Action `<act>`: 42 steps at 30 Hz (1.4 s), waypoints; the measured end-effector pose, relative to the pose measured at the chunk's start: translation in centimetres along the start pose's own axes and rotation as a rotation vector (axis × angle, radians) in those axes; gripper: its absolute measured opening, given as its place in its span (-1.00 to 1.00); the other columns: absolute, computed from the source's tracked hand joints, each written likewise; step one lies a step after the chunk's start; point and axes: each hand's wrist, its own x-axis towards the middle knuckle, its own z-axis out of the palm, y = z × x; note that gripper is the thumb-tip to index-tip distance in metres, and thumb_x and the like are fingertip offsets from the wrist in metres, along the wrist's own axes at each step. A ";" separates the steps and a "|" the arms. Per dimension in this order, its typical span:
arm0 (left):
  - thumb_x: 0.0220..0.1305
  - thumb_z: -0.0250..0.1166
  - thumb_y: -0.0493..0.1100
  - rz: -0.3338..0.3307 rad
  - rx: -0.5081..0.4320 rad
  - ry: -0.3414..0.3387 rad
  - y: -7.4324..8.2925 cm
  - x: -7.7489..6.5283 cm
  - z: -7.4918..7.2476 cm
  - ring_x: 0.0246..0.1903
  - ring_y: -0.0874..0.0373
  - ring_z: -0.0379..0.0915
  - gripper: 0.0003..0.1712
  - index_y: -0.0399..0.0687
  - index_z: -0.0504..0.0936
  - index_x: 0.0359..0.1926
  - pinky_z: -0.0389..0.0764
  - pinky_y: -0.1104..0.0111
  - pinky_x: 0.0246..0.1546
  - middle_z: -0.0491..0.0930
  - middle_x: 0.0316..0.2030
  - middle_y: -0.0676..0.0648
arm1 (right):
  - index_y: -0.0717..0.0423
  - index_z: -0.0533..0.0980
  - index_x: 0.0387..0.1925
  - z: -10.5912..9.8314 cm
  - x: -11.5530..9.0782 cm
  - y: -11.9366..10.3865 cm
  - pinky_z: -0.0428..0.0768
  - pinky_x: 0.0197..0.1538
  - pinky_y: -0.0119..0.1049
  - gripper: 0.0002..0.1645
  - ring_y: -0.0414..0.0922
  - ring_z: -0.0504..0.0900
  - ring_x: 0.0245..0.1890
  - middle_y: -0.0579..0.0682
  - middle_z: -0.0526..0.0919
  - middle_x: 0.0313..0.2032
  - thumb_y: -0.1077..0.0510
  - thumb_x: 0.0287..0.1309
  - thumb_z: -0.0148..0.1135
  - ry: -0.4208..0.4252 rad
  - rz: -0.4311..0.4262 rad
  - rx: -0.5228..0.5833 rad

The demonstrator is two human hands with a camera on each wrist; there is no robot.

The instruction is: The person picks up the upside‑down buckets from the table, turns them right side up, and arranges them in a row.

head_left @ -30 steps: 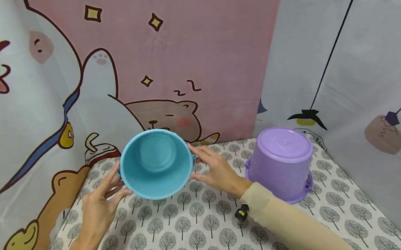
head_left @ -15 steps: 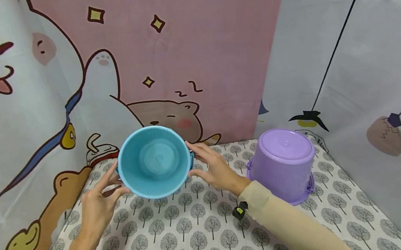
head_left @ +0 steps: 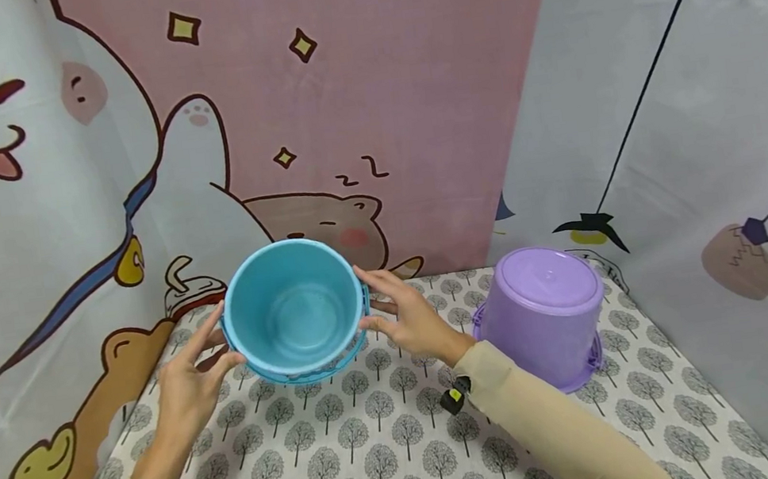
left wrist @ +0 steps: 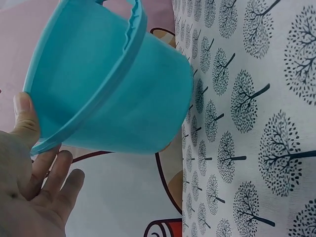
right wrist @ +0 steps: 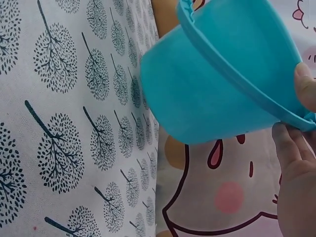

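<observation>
A light-blue plastic bucket (head_left: 300, 314) is held tilted, its mouth facing me, near the middle of the table. On its left side my left hand (head_left: 183, 396) pinches the rim between thumb and fingers. My right hand (head_left: 415, 319) grips the opposite side of the rim by the handle joint. In the left wrist view the bucket handle (left wrist: 111, 86) hangs down across the front of the bucket. The right wrist view has the bucket (right wrist: 197, 89) close to the table cloth; whether its base touches the cloth I cannot tell.
A purple bucket (head_left: 544, 316) stands upside down at the right of the table, close to my right forearm. Tree-patterned cloth (head_left: 354, 467) covers the table. Cartoon-printed curtains (head_left: 395, 94) hang behind and at both sides.
The blue bucket has tipped so that its mouth faces more upward, and its handle now shows below the rim. Both hands keep their hold; the purple bucket stays put.
</observation>
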 end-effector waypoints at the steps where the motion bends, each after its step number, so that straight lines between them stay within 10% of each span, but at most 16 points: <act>1: 0.20 0.68 -0.50 0.001 -0.006 -0.006 0.0 0.1 0.0 0.12 0.78 0.62 0.16 0.11 0.48 0.76 0.70 0.69 0.17 0.89 0.05 -0.42 | 0.11 0.18 0.87 0.0 0.1 0.1 0.68 0.59 -0.25 0.16 0.22 0.56 0.67 0.16 0.47 0.65 0.34 0.42 0.57 0.000 0.003 0.008; 10: 0.36 0.62 -0.42 -0.031 -0.003 -0.051 -0.4 0.6 0.3 0.15 0.82 0.53 0.06 0.05 0.43 0.79 0.60 0.84 0.19 0.86 0.18 -0.41 | 0.09 0.24 0.85 0.0 0.9 0.7 0.67 0.60 -0.30 0.05 0.15 0.57 0.68 0.09 0.52 0.63 0.29 0.51 0.53 0.020 0.075 0.102; 15: 0.44 0.59 -0.34 -0.076 0.040 -0.080 -0.7 1.0 0.7 0.19 0.04 0.87 -0.02 -0.02 0.43 0.78 0.65 0.83 0.10 0.86 0.21 -0.38 | 0.04 0.24 0.86 0.1 1.3 1.3 0.73 0.55 -0.30 0.01 0.20 0.60 0.65 0.11 0.51 0.64 0.26 0.57 0.49 0.025 0.122 0.142; 19: 0.50 0.56 -0.28 -0.122 0.077 -0.103 -0.9 1.3 0.9 0.23 -0.43 0.83 -0.06 -0.04 0.41 0.79 0.98 0.26 0.07 0.85 0.23 -0.40 | 0.05 0.25 0.86 0.1 1.5 1.4 0.75 0.54 -0.25 -0.03 0.23 0.63 0.62 0.13 0.51 0.65 0.22 0.62 0.47 0.034 0.138 0.145; 24: 0.57 0.52 -0.26 -0.156 0.073 -0.130 -1.2 1.7 1.2 0.28 -0.47 0.79 -0.10 -0.07 0.39 0.80 0.91 -0.29 0.13 0.83 0.25 -0.43 | 0.02 0.28 0.85 0.1 1.8 1.6 0.72 0.59 -0.19 -0.05 0.20 0.61 0.62 0.13 0.53 0.64 0.19 0.63 0.47 0.042 0.169 0.159; 42: 0.63 0.49 -0.23 -0.199 0.041 -0.183 -2.1 1.8 1.9 0.39 -0.53 0.71 -0.08 -0.02 0.31 0.85 0.84 -0.39 0.28 0.73 0.42 -0.45 | -0.18 0.23 0.88 0.2 1.3 2.6 0.73 0.62 0.06 -0.08 0.22 0.58 0.66 0.20 0.51 0.68 0.11 0.72 0.40 0.002 0.223 0.119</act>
